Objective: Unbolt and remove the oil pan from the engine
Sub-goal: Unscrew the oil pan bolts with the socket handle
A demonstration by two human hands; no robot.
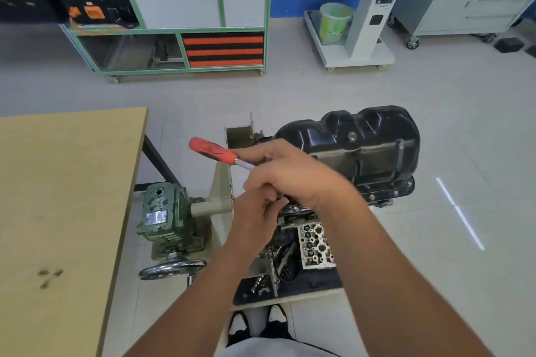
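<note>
**A:** Head view, left to right, what have you got?

**B:** At far left, the plain tan wooden desk (66,197). Just beside it is the green cast gearbox (166,216) of the engine stand, with its steel handwheel (173,266) below. Then the red-handled ratchet wrench (213,151), its handle pointing up and left. My left hand (255,226) is curled in close under the wrench's working end, fingers pinched on something small that I can't make out; it may be the socket or a bolt. My right hand (293,174) is clamped round the wrench's metal shank. The two hands are touching, one over the other.

**A:** And the pan?

**B:** The black stamped-steel oil pan (362,148) is on top of the upturned engine block (316,243), to the right of my hands. It looks seated on its flange. It's ribbed and glossy, with a drain plug (351,136) on the upper face. Several flange bolts (395,192) show along the near right edge, so it isn't free yet.

**A:** Which step is this?

**B:** Unbolting, I'd judge, at the near left corner of the flange. My hands hide that bolt.

**A:** Next?

**B:** Seat the socket square on the bolt head, steady it with my left hand, and swing the handle. The remaining bolts come afterwards.
</note>
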